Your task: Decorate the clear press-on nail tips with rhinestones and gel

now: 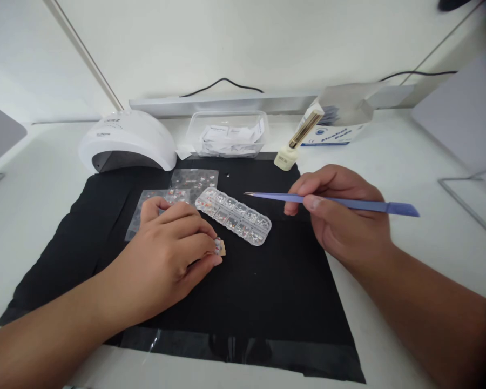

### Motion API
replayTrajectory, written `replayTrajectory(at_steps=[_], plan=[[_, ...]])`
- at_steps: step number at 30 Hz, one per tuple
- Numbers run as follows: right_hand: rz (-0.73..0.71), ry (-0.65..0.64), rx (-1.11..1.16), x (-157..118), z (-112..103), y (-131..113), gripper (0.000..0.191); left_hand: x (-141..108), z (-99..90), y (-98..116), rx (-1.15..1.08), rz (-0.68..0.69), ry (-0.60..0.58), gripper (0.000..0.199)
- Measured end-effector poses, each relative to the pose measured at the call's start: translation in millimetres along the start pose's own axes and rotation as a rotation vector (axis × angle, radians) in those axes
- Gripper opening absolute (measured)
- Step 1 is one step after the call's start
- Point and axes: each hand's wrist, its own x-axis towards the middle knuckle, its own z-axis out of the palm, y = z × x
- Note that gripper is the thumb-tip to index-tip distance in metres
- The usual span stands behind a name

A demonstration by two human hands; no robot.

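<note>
The left hand (162, 251), fingers curled, is pinching a small tan-edged piece (222, 249). The clear compartment case (235, 217) is lying at that nearer hand's 2 o'clock, its long axis running 10 to 4. The right hand (344, 229) is pinching purple tweezers (350, 203), tips pointing toward 9 o'clock.

- Box (336, 136) to the right of the clear tub (192, 129): "Alcohol Pads" in dark letters across its front panel.
- Same panel, at the lower left of those words: a "CE" mark; above it a round blue emblem, its detail too small to read.
- White domed lamp (135, 135) to the left of the tub: dark lettering on its top and a smaller line on its front, both too blurred to read surely.
- Paper packets (230, 140) inside the tub: small print, illegible.
- Pale bottle (285, 158) just right of the tub: tiny dark print, illegible.
</note>
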Motion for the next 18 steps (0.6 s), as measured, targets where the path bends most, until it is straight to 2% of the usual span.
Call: replayTrajectory(at_steps=[18], plan=[[0.013,-0.001,-0.018,0.5,1.7,-2.3,0.007,-0.6,0.5,1.0,-0.005,-0.007,0.005,0.01]])
